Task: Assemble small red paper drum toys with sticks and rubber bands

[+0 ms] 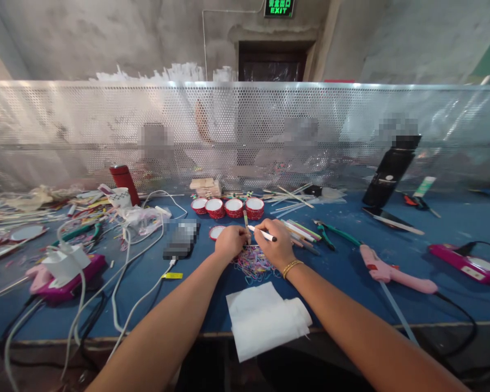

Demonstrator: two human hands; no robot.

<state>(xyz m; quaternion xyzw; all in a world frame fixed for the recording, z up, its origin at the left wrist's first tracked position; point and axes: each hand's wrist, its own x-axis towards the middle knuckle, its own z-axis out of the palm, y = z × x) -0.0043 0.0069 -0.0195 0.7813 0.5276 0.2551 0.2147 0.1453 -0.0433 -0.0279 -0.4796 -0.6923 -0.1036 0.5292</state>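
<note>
My right hand (278, 242) is closed round a white marker pen (263, 233) with a black end, its tip pointing left. Fingers pinched together, my left hand (231, 242) grips a short thin stick (245, 218) whose greenish-brown upper part stands out above the fingertips. The pen tip is close to this stick; whether they touch I cannot tell. Under both hands lies a heap of small coloured rubber bands (253, 264). Just beyond stands a row of several small red drums (233, 207) with white tops. Another round white piece with a red rim (216, 233) lies beside my left hand.
Coloured sticks (304, 234) and green-handled pliers (326, 237) lie right of my hands, then a pink glue gun (392, 272). A phone (181, 239) with cables lies left. White cloth or paper (267, 321) hangs over the front edge. A perforated metal screen (228, 130) closes the back.
</note>
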